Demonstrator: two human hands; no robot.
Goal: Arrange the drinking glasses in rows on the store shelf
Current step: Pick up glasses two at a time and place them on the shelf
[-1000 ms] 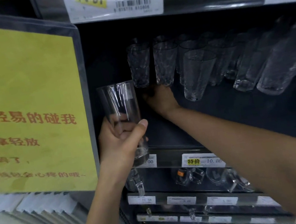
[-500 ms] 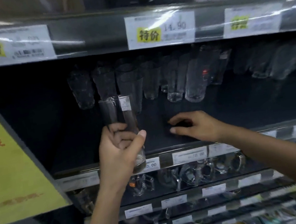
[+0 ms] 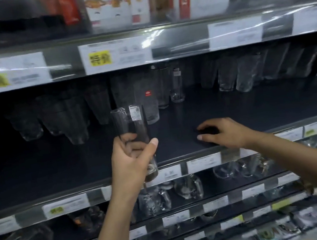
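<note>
My left hand [image 3: 133, 161] grips a tall clear drinking glass [image 3: 130, 122] with a white label near its rim, held upright in front of the dark shelf [image 3: 235, 111]. My right hand [image 3: 224, 134] rests palm down on the shelf's front part, fingers spread, holding nothing. Several clear glasses stand at the back of the shelf: a dim group on the left [image 3: 60, 118], a glass with a red sticker [image 3: 149, 102] and a narrow one [image 3: 176, 86] in the middle, more on the right [image 3: 249, 72].
Price labels [image 3: 114, 54] line the rail of the shelf above, which carries boxed goods [image 3: 112, 4]. Below, glass mugs [image 3: 188, 185] fill a lower shelf behind another label rail [image 3: 203, 162]. Small packaged items [image 3: 295, 227] lie at the bottom right.
The view has swung right, so the yellow sign is gone. My right hand left the textured glasses at the back and now lies flat at the shelf front. The left hand keeps its glass.
</note>
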